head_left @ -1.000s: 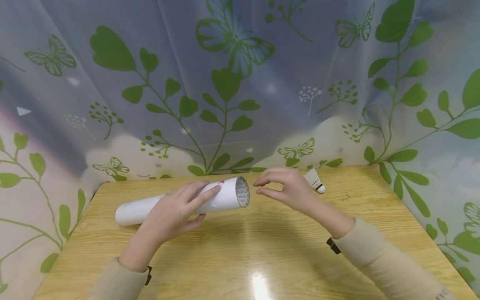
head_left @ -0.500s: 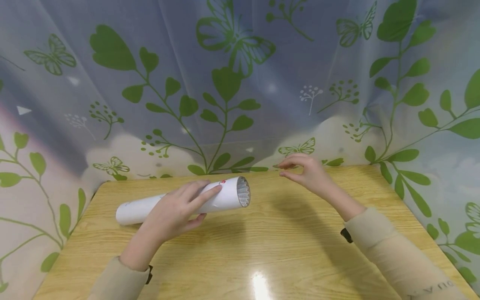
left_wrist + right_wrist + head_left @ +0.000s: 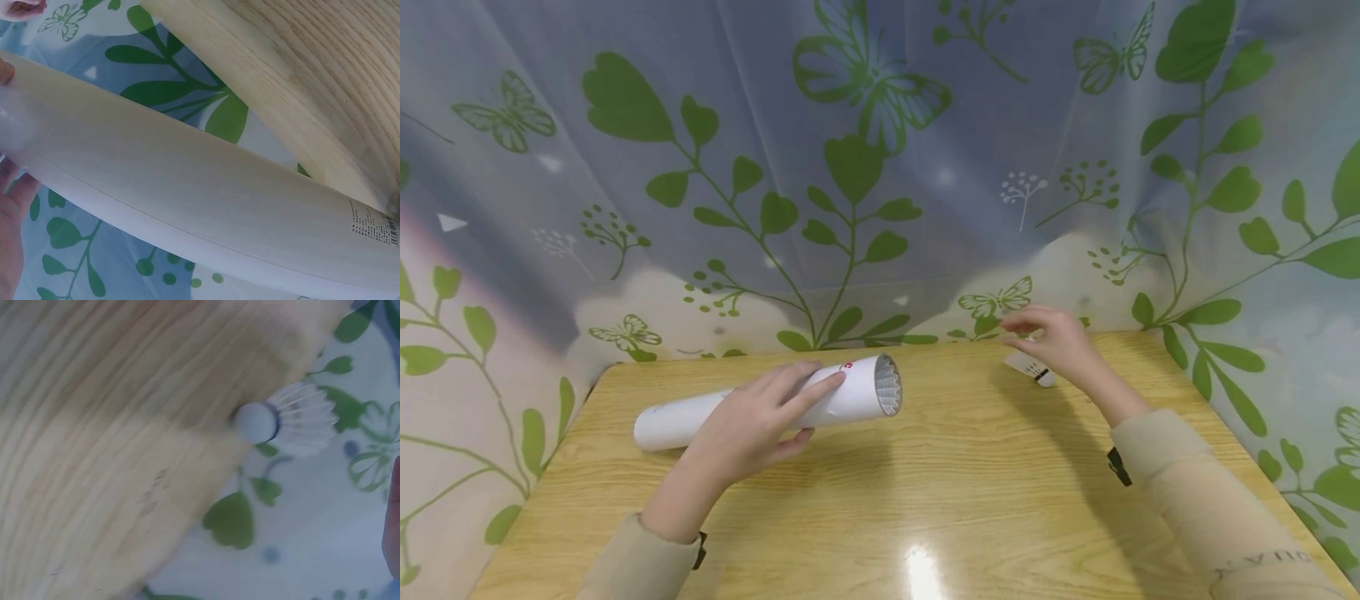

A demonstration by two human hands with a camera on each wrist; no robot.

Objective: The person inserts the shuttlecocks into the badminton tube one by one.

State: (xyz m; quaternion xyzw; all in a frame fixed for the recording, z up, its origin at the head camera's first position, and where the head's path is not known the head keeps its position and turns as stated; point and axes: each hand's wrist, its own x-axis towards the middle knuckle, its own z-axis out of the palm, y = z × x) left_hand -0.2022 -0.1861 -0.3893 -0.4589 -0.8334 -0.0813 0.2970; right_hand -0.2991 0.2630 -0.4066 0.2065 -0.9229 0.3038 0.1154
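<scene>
A white cardboard tube (image 3: 847, 398) lies at the left of the wooden table, its mouth turned right and slightly raised. Ribbed white feather skirts (image 3: 887, 387) show inside the mouth. My left hand (image 3: 745, 429) grips the tube from above, fingers over the top and thumb on the near side. In the left wrist view the tube (image 3: 187, 181) runs across, with printed text near one end. A lone shuttlecock (image 3: 1033, 371) with a white cork and dark band lies at the back right. Just above it hovers my right hand (image 3: 1060, 346), thumb and fingers apart, holding nothing.
A patterned curtain (image 3: 737, 125) with green leaves and butterflies hangs right behind the table (image 3: 970, 483) and along both sides. In the right wrist view, the shuttlecock (image 3: 303, 419) is close to the table's back edge. Small dark marks are on the tabletop.
My right hand has moved right, away from the tube's mouth, to above the lone shuttlecock. The left hand and the tube have stayed in place.
</scene>
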